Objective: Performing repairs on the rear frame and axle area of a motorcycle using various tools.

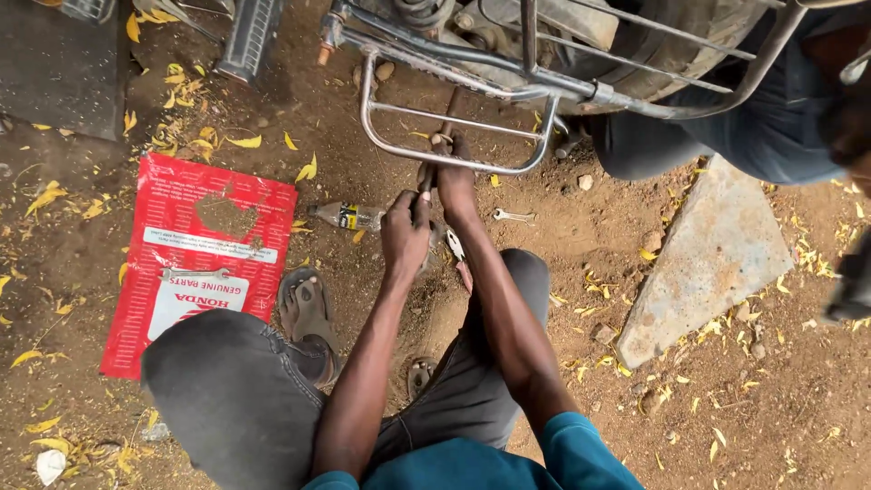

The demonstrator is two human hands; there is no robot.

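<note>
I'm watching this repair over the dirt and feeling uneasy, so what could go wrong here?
The right hand and left hand grip a long tool close together; a slip could knock knuckles into the chrome guard rail. The small wrench lies loose in the dirt and could get buried. The sandalled foot sits exposed near the work.

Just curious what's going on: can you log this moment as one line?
left hand: grips dark tool handle | right hand: at chrome guard rail | wrench: on dirt
</note>
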